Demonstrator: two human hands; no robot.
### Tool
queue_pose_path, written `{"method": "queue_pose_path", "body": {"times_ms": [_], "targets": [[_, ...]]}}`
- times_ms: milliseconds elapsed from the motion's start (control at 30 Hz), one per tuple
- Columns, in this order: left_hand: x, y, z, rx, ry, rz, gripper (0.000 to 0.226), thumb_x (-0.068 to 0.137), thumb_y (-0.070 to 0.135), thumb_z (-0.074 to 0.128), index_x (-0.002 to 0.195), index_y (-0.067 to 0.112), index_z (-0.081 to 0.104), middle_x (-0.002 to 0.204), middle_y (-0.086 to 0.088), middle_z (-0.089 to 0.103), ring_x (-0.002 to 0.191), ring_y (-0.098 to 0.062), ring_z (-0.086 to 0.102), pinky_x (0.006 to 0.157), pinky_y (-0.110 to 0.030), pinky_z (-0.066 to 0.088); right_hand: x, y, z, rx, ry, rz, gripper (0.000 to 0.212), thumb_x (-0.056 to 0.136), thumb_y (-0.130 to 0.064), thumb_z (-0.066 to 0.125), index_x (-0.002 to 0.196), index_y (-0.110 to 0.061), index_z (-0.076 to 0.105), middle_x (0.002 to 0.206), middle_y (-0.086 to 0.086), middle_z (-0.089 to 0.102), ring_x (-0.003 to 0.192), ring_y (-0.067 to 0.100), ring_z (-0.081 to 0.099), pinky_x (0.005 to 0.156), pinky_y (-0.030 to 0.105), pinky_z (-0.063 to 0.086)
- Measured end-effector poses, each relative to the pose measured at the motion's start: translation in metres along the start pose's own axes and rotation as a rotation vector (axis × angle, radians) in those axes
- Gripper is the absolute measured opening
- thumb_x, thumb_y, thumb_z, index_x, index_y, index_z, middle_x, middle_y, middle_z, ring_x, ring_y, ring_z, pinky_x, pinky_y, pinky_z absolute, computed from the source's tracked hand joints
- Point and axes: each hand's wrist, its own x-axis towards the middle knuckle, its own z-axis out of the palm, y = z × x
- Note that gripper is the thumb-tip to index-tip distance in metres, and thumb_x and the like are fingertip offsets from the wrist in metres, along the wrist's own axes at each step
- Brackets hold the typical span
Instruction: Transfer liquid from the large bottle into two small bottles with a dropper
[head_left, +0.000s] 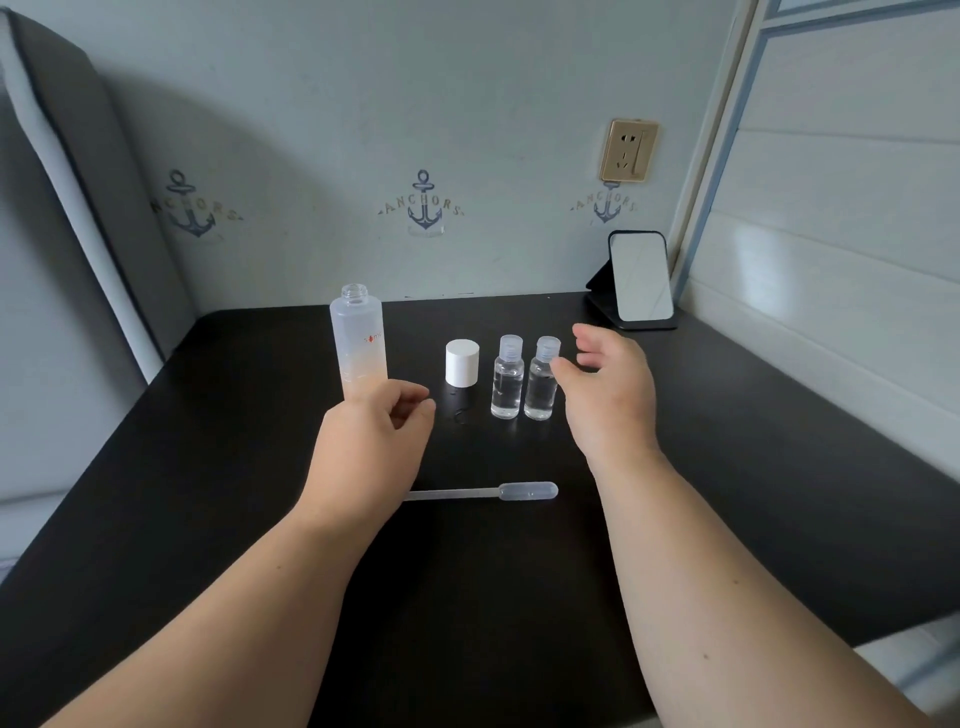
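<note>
Dropper (483, 492): lying toward the table's (727, 441) near edge; looking light, soft-bulbed; best pinched at the bulb.
Left hand (374, 431): fingers curling loosely, holding nothing.
Right hand (608, 384): fingers spreading, empty.

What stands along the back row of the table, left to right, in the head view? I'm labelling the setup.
Large bottle → white cap → left small bottle → right small bottle → mirror
</note>
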Motion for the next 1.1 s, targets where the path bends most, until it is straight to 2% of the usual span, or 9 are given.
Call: {"method": "queue_pose_path", "body": {"times_ms": [100,233,333,433,600,733,867,967,1100], "targets": [[0.000,0.004,-0.007,-0.005,0.018,-0.017,0.016,0.099,0.028,0.064,0.112,0.024,0.071,0.095,0.011,0.070,0.092,-0.010,0.067,0.088,-0.030,0.056,-0.003,-0.017,-0.003,0.025,-0.068,0.004,0.030,0.087,-0.011,0.071,0.110,-0.030,0.067,0.112,-0.007,0.065,0.093,0.000,0.063,0.069,0.007,0.042],[0.003,0.013,-0.019,0.022,-0.008,-0.043,0.013,0.099,0.028,0.063,0.108,0.023,0.071,0.096,0.007,0.070,0.092,-0.013,0.067,0.091,-0.039,0.059,-0.021,-0.027,-0.005,-0.088,-0.300,0.022,0.017,0.085,-0.019,0.076,0.100,-0.027,0.073,0.095,-0.011,0.070,0.088,0.002,0.066,0.072,0.019,0.048],[0.004,0.018,-0.028,0.016,-0.051,-0.076,0.005,0.098,0.029,0.065,0.096,0.028,0.069,0.088,0.010,0.070,0.087,-0.011,0.067,0.089,-0.038,0.059,-0.038,-0.023,-0.009,-0.204,-0.444,-0.002,0.011,0.084,-0.026,0.078,0.094,-0.029,0.075,0.087,-0.013,0.071,0.082,0.001,0.066,0.072,0.019,0.048],[-0.003,0.021,-0.038,0.003,-0.092,-0.107,0.011,0.097,0.030,0.066,0.087,0.028,0.070,0.082,0.010,0.070,0.080,-0.011,0.068,0.082,-0.035,0.060,-0.056,-0.022,-0.012,-0.314,-0.536,-0.017,0.010,0.084,-0.033,0.079,0.093,-0.032,0.074,0.091,-0.015,0.067,0.085,0.001,0.063,0.075,0.020,0.046],[-0.028,0.017,-0.060,0.008,-0.127,-0.131,0.009,0.096,0.030,0.066,0.088,0.030,0.070,0.082,0.009,0.071,0.076,-0.010,0.069,0.075,-0.029,0.058,-0.076,-0.025,-0.016,-0.524,-0.672,-0.084,0.032,0.087,-0.044,0.074,0.116,-0.031,0.071,0.111,-0.012,0.057,0.103,0.009,0.058,0.090,0.029,0.050],[-0.049,0.013,-0.078,-0.073,-0.117,-0.173,0.011,0.098,0.030,0.064,0.089,0.029,0.072,0.072,0.010,0.072,0.067,-0.004,0.069,0.061,-0.020,0.050,-0.090,-0.026,-0.018,-0.605,-0.642,-0.088,0.017,0.091,-0.038,0.073,0.106,-0.031,0.073,0.104,-0.011,0.054,0.100,0.012,0.057,0.090,0.034,0.052],[-0.067,0.009,-0.087,-0.129,-0.181,-0.201,0.010,0.098,0.030,0.064,0.092,0.028,0.072,0.072,0.018,0.071,0.066,-0.001,0.069,0.060,-0.020,0.050,-0.101,-0.028,-0.024,-0.614,-0.583,-0.061,0.002,0.094,-0.031,0.069,0.094,-0.030,0.070,0.099,-0.011,0.054,0.094,0.012,0.058,0.084,0.031,0.052],[-0.074,0.004,-0.093,-0.142,-0.218,-0.213,0.013,0.098,0.032,0.063,0.090,0.028,0.073,0.075,0.016,0.073,0.067,-0.004,0.070,0.062,-0.024,0.054,-0.109,-0.026,-0.031,-0.522,-0.542,-0.006,0.015,0.095,-0.029,0.067,0.082,-0.035,0.064,0.095,-0.011,0.060,0.087,0.008,0.059,0.071,0.023,0.045],[-0.072,0.000,-0.095,-0.179,-0.245,-0.254,0.015,0.098,0.033,0.063,0.089,0.028,0.074,0.077,0.013,0.074,0.069,-0.007,0.071,0.063,-0.025,0.056,-0.109,-0.027,-0.033,-0.417,-0.524,0.080,0.011,0.098,-0.029,0.060,0.089,-0.032,0.066,0.092,-0.011,0.066,0.082,0.006,0.061,0.061,0.020,0.040]]}}
